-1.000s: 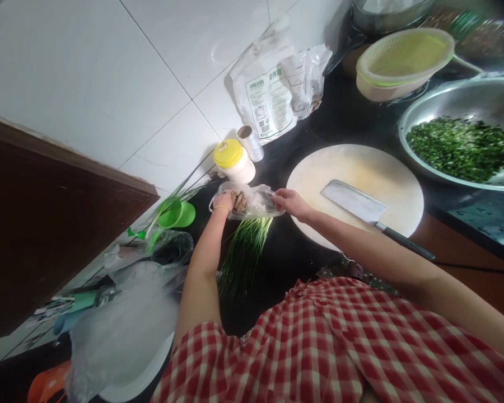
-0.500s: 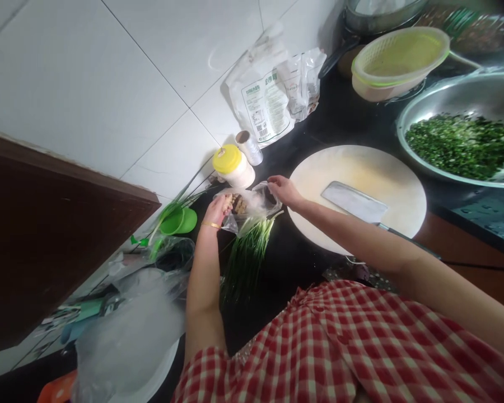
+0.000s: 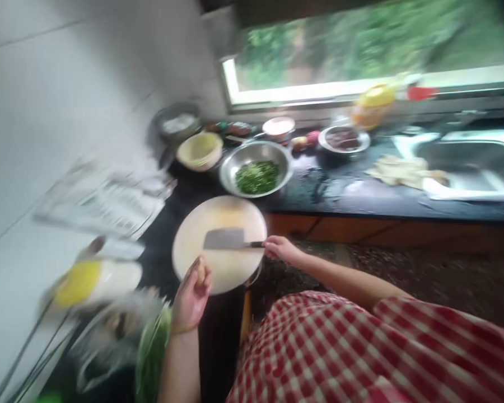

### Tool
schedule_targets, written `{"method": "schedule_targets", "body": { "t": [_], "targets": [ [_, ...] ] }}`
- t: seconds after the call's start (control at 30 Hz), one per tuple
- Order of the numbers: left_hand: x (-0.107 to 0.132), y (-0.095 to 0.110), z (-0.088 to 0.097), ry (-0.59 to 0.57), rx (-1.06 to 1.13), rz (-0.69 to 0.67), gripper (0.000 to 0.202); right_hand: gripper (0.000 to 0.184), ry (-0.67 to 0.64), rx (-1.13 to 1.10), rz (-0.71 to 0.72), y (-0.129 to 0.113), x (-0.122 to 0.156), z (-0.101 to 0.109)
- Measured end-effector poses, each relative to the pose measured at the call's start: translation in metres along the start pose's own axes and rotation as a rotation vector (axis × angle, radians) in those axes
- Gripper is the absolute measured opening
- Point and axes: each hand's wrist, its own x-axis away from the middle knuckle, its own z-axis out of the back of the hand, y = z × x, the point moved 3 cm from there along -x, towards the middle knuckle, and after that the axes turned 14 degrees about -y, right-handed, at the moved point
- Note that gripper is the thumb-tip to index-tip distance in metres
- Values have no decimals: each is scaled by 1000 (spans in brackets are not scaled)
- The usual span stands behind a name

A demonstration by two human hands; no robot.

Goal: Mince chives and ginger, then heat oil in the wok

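My left hand (image 3: pixel 192 294) is closed around a small tan piece of ginger (image 3: pixel 200 270), held over the near left edge of the round cutting board (image 3: pixel 193 224). On the board lies a cleaver (image 3: pixel 224 239) with a broad blade. At its dark handle, over the board's right rim, my right hand (image 3: pixel 280 248) has its fingers closed. Left of my left forearm is an opened plastic bag (image 3: pixel 96 341) with brown pieces inside, blurred, beside a bunch of green stalks (image 3: pixel 153 350).
Behind the board stands a steel bowl (image 3: pixel 231 173) of chopped greens, with a yellow-green basket (image 3: pixel 199 151) beside it. A yellow-lidded jar (image 3: pixel 82 282) is at left. Further right are a dish of dark food (image 3: pixel 343 140), a cloth (image 3: pixel 397 169) and a sink (image 3: pixel 479 162).
My view has swung right toward the window. My left hand has left the plastic bag with the ginger. My right hand has let go of the bag and taken the cleaver's handle.
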Motion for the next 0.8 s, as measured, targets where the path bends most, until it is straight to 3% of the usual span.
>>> {"method": "schedule_targets", "body": {
  "t": [0.07,0.13,0.3,0.43,0.53,0.63,0.8],
  "targets": [
    [-28,-13,-55,-123,-60,51,26,8,151,-59,58,4,36,60],
    [-55,-32,-123,-264,-95,111,27,9,314,-119,123,11,84,121],
    [-105,-107,-321,-603,-178,240,35,10,629,-261,226,45,232,263],
    [-145,-172,-475,-814,-279,254,45,14,860,-293,275,73,343,354],
    [-181,-218,-576,-904,-470,212,49,24,987,-314,305,88,404,401],
    [-222,-259,-668,-976,-770,82,41,28,1100,-338,312,103,443,432],
    [-294,-305,-810,-1053,-1361,-393,38,29,1226,-409,258,135,473,476]
  ]
}}
